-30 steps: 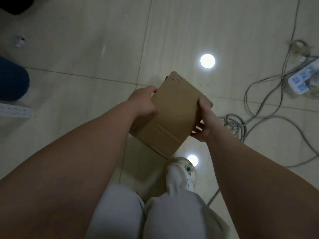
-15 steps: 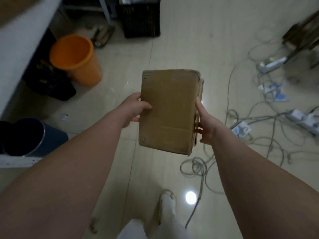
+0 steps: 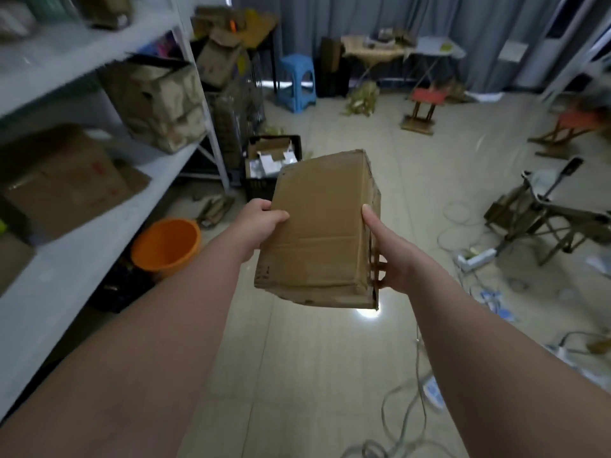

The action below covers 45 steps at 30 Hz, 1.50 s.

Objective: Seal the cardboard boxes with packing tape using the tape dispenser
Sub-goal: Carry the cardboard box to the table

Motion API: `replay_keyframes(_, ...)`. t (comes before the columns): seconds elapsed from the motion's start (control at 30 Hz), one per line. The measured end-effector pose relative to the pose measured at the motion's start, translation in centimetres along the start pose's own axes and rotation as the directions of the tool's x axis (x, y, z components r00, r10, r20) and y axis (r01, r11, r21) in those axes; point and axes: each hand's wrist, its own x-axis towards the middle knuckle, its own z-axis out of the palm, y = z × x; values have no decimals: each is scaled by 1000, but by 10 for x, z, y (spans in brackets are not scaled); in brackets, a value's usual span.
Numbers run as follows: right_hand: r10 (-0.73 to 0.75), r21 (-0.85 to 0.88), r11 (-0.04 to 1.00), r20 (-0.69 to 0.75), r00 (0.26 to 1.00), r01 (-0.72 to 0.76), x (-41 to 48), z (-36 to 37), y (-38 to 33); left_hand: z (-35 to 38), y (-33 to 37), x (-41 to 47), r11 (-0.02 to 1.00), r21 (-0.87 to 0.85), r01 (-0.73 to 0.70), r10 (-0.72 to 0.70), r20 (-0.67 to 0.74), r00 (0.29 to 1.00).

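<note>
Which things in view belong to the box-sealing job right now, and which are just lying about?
Job in hand: cardboard box, gripped by the left hand and the right hand. No tape dispenser is visible.

Lying about: orange bucket, blue stool, black crate, power strip with loose cables on the floor.

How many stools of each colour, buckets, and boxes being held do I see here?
Blue stool: 1
Red stools: 2
Orange bucket: 1
Box, held: 1
Total: 5
</note>
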Motion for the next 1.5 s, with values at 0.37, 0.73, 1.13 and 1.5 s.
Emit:
replay_keyframes(0.37,-109,-34,994,-48,993,108,105,1,-128,-45,89,136,970,-225,-86,96,35,995)
replay_keyframes(0.73,-45,408,912,37,998,26,266,-4,-290,-92,201,309,952,-281,120,-4,382,924)
replay_keyframes(1.13,-49,445,895,65,997,15,379,-72,-388,-42,289,458,942,-320,98,9,316,949)
replay_keyframes(1.5,-2,472,879,-135,991,66,550,-249,-519,62,427,644,875,-460,149,0,307,952)
